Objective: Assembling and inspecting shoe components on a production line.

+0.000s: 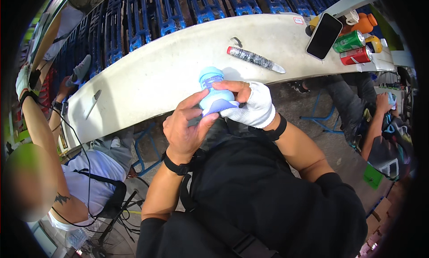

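Note:
Above the near edge of the white table [147, 75], both hands hold a light blue and lavender plastic piece [216, 97]. It has a round top, a narrower middle and a flared lavender lower part; its exact kind is unclear. My left hand [184, 126], bare, grips it from the left with thumb and fingers. My right hand [257, 107] wears a white glove that leaves some fingers bare. Its bare fingers press against the middle and right side of the piece. Just beyond, on the table, lies a dark patterned tube [252, 58] with a red end and a pale pointed tip.
A phone [324, 36], a green can [348, 41], a red can [356, 55] and an orange bottle [366, 23] crowd the table's right end. A knife [92, 104] lies far left. Blue plastic racks [170, 12] stand behind. People sit on both sides.

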`<control>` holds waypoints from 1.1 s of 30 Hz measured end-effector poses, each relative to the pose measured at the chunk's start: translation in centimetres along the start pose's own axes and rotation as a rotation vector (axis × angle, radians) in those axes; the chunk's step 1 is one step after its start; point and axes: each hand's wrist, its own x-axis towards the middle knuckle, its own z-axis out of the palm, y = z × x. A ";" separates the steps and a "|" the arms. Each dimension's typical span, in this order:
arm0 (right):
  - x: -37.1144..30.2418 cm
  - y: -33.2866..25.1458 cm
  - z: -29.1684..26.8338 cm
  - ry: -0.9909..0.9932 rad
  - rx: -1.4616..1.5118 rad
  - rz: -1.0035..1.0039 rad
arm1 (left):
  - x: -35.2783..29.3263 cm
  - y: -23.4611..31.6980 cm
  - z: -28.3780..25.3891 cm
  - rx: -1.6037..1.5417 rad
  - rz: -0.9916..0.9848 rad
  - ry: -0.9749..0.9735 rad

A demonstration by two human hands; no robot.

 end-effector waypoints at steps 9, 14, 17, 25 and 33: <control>2.2 2.0 3.3 0.167 0.015 -0.302 | 1.9 0.6 -4.7 0.306 0.146 -0.204; 1.8 0.7 4.6 0.121 -0.024 -0.205 | 4.1 0.9 -6.8 0.323 0.073 -0.324; 1.2 0.2 5.0 0.054 -0.058 -0.146 | 3.9 0.4 -5.6 0.141 -0.232 -0.424; -0.5 0.1 2.6 -0.079 -0.233 0.153 | 2.4 -1.5 -6.0 0.203 -0.308 -0.373; 0.4 -0.3 3.3 -0.005 -0.382 0.100 | 2.6 1.1 -6.7 0.402 -0.349 -0.428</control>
